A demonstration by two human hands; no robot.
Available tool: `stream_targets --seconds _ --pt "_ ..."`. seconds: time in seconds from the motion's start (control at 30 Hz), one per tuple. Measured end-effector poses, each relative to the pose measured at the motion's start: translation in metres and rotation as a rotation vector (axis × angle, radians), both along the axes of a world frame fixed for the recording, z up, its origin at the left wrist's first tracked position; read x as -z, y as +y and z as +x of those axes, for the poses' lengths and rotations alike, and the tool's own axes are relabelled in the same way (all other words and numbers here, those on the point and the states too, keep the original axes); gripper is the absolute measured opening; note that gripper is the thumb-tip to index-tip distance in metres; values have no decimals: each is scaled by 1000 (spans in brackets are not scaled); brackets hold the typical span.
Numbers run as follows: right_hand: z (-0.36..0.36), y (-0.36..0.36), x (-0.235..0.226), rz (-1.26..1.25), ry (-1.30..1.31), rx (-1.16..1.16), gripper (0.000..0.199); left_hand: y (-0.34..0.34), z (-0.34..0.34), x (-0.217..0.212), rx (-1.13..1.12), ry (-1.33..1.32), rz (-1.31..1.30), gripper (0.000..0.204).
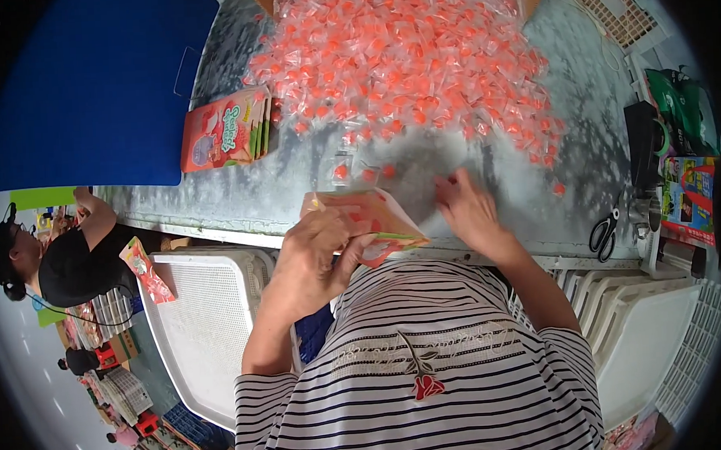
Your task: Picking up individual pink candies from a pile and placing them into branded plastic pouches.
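Note:
My left hand (313,255) is closed around a red and pink printed pouch (392,211), held at the table's near edge in front of my striped shirt. The pouch's mouth gapes toward the right. To the right of it, my right hand (474,213) reaches low over the tabletop with bent fingers apart; I see nothing between them. Just beyond the hands lie a few single candies, one of them a red-orange candy in clear wrap (340,172). Farther back spreads a large heap of the same wrapped candies (410,62).
A stack of flat pouches (228,130) lies at left beside a blue panel (89,84). One pouch (147,270) rests on a white tray (200,328). Black scissors (605,234) are at right. More white trays (642,325) stand lower right. Another person (73,266) sits at far left.

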State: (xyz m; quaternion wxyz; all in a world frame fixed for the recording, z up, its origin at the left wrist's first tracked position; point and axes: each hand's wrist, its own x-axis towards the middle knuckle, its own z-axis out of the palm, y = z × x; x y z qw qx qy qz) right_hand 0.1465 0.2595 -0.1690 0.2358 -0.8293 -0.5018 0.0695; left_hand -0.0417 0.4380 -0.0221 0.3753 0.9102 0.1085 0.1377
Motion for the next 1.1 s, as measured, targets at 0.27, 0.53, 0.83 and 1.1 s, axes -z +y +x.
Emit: stream_targets --seconds 0.27,0.53,0.83,1.1 --pt "-20 23 -88 649 782 180 20 -10 6 6 60 -44 155 13" --pt "-41 25 -111 460 167 -362 36 -16 -1 0 128 -75 91 16" --pt "-27 46 -98 571 776 -210 25 2 -32 -9 -31 -29 111 10" --pt "23 121 -6 248 185 -262 32 25 -71 -20 -500 -95 48 8"
